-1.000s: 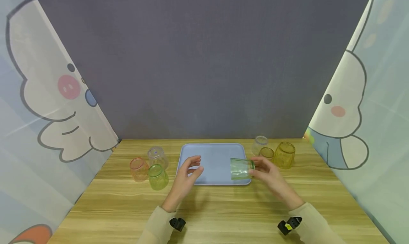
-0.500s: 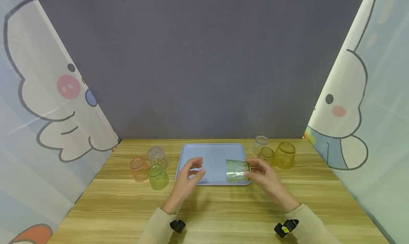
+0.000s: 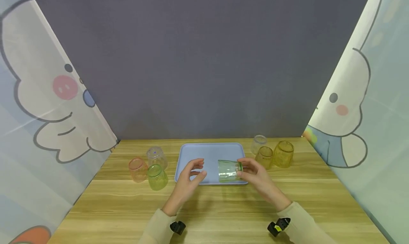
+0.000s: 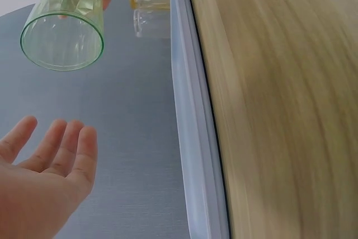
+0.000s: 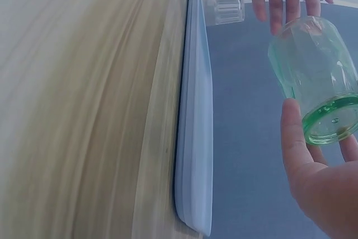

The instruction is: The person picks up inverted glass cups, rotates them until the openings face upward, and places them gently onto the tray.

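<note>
My right hand holds a clear green drinking glass by its thick base end, fingertips and thumb around it. The glass lies sideways in the air over the blue tray, its open mouth pointing left toward my other hand. My left hand hovers over the tray's left front part, fingers spread and relaxed, holding nothing. In the left wrist view, the rim of the green glass faces the camera, apart from the left fingertips.
Left of the tray, a pink glass, a clear glass and a yellow-green glass stand upside down. On the right are a clear glass, an amber glass and a larger yellow glass. A grey partition rises behind.
My right hand has carried the green glass leftward over the tray, closer to the left hand. The left hand has shifted slightly to the right, still holding nothing.
</note>
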